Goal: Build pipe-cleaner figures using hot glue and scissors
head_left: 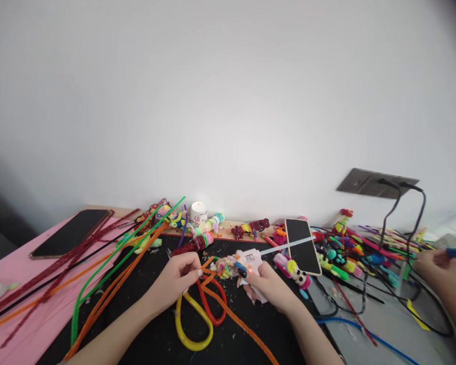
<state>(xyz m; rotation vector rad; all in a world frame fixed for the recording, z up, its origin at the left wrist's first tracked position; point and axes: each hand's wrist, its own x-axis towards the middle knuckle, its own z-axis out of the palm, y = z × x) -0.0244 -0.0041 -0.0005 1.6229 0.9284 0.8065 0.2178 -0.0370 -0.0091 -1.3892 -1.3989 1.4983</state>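
My left hand (182, 276) is closed, finger and thumb pinched on an orange pipe cleaner (237, 319) that trails down to the lower right. My right hand (264, 286) is wrapped around a white hot glue gun (254, 261), with a small orange light showing near my thumb. A translucent glue stick (287, 245) juts from its back. The gun's front, covered in multicoloured fuzzy bits (226, 266), points at my left fingertips. Below my hands lie scissors with one yellow and one red handle loop (193, 346); their blades are hidden.
A black mat (148, 344) covers the table. Long pipe cleaners (95, 296) and a dark phone (72, 233) lie left. Fuzzy figures, a white cup (198, 213) and another phone (303, 246) line the wall. At right, a co-worker's hand (441, 276) holds something blue near black cables (387, 208).
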